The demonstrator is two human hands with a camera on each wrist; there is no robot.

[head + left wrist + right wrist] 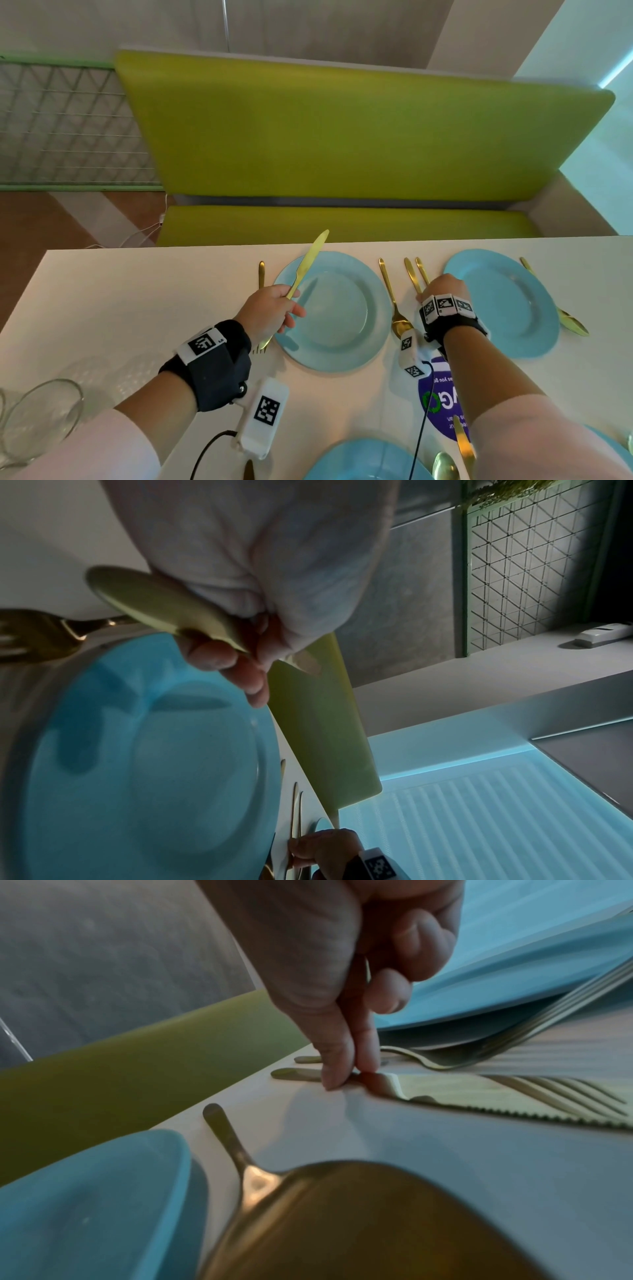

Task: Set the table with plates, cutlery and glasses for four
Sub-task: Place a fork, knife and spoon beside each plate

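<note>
**Far side nearly laid, glasses not yet out**

My left hand (270,310) is clamped on a gold knife (308,262), lifted off the table, blade pointing away over the far-left plate (337,310). That knife isn't placed yet; I judge it goes beside this plate. My right hand (442,289) is down on the white table (137,291) between the two far plates, thumb and fingertip (337,1066) pinched on the handle of a second, serrated knife (514,1099) that lies flat next to a fork (486,1050). The two hands are well apart.

Done so far, as I read it: far-left plate down, a fork (262,277) on its left, a spoon (394,301) on its right. Far-right plate (503,303) down, with cutlery (561,310) on its right side too; can't tell which pieces. Two near plates show at the bottom edge, one (368,459) with a spoon (445,466) beside it, the other barely in view.

Left: the glasses (37,418) sit grouped at the near-left corner, tipped or lying, not at any setting. All four need distributing. The held knife needs placing, and the knife and fork under my right hand look mid-adjustment. Near settings mostly out of frame, so can't confirm them.
</note>
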